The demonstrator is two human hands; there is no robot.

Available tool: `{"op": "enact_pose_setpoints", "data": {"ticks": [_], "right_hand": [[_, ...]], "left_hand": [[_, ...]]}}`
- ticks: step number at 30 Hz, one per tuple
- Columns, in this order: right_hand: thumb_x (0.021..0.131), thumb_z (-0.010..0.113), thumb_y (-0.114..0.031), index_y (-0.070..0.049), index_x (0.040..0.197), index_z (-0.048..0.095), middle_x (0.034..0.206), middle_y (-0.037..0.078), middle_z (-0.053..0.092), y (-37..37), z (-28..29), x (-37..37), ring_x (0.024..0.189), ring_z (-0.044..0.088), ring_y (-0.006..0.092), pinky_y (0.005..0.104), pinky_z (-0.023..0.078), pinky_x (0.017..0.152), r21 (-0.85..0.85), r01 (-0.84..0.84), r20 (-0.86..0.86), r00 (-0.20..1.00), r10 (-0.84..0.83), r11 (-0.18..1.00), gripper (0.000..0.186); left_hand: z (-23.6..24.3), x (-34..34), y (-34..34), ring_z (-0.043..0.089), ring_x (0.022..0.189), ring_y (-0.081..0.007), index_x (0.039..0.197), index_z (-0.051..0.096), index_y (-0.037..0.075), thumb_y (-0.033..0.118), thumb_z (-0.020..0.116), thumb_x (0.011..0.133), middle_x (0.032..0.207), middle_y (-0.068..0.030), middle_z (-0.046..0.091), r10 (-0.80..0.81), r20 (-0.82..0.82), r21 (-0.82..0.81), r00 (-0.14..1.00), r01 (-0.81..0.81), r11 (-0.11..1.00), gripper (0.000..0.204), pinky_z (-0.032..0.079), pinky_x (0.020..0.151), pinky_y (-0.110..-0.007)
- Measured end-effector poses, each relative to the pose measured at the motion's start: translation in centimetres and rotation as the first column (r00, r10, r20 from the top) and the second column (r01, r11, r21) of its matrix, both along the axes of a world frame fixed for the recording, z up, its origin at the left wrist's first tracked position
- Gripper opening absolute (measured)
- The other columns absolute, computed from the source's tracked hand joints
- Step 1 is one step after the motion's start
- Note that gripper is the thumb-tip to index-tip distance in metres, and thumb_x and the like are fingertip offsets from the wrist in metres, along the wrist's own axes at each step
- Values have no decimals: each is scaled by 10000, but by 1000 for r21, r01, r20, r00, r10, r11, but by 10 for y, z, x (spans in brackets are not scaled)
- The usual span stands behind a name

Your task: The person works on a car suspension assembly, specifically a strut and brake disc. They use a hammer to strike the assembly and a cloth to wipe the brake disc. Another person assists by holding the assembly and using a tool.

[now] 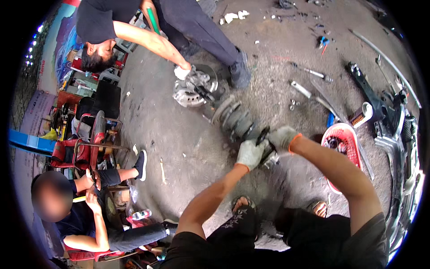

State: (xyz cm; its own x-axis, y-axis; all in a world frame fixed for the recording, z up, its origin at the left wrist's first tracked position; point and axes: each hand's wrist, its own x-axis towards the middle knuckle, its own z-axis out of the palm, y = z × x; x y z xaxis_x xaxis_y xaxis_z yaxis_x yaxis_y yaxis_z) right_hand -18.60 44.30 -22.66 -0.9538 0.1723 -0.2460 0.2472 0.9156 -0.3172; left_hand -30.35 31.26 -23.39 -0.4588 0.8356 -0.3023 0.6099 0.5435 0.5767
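A suspension strut with a coil spring (237, 120) lies slanting between me and a co-worker. Both my hands wear pale work gloves with orange cuffs. My left hand (250, 154) is closed around the strut's near end. Beside it, my right hand (283, 138) grips the same end from the right, its fingertips partly hidden. At the far end sits a metal wheel hub with a brake disc (191, 95). The co-worker's gloved hand (182, 72) rests on that hub; a tool with a green handle (153, 21) is by their other arm.
To my right stands a red plastic basket (354, 142) with parts inside, near a can (362, 114). Wrenches (301, 88) and a long pipe (387, 62) lie on the floor. A metal subframe (380, 119) fills the far right. Another person (83, 226) sits at left.
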Motion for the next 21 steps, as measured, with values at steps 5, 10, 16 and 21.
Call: {"op": "enact_pose_setpoints", "data": {"ticks": [5, 10, 16, 21], "right_hand": [[734, 638, -239, -127, 981, 648, 942, 139, 671, 24, -29, -5, 949, 635, 314, 421, 517, 756, -87, 6, 139, 990, 6, 996, 271], [729, 617, -208, -123, 946, 683, 894, 134, 680, 26, 42, -25, 898, 652, 321, 435, 515, 728, -175, 173, 206, 969, -136, 969, 242], [711, 671, -174, -127, 1171, 580, 1059, 116, 652, 21, 65, -20, 1001, 626, 287, 401, 503, 844, -122, 28, -204, 977, -53, 992, 471], [618, 772, -239, -73, 1141, 545, 1159, 159, 567, -11, 46, -60, 1053, 574, 313, 379, 482, 887, -144, 41, -325, 942, -86, 989, 594]], "left_hand": [[24, 15, 9, 622, 757, -343, 888, 643, -65, 366, 589, 846, 787, -245, 637, 118, 143, 35, 983, -124, 992, 436, 461, 706, -390], [33, -15, -20, 596, 860, -422, 920, 629, -77, 431, 531, 865, 878, -296, 616, -24, -96, -35, 995, 21, 999, 520, 457, 753, -437], [34, -10, 15, 581, 859, -450, 837, 612, -46, 388, 482, 899, 862, -285, 616, -264, -44, -262, 964, 244, 934, 457, 459, 738, -492], [-15, -29, -16, 622, 777, -359, 1053, 559, 21, 130, 455, 886, 873, -203, 619, -599, -370, 145, 711, 680, 718, 225, 498, 655, -463]]}}
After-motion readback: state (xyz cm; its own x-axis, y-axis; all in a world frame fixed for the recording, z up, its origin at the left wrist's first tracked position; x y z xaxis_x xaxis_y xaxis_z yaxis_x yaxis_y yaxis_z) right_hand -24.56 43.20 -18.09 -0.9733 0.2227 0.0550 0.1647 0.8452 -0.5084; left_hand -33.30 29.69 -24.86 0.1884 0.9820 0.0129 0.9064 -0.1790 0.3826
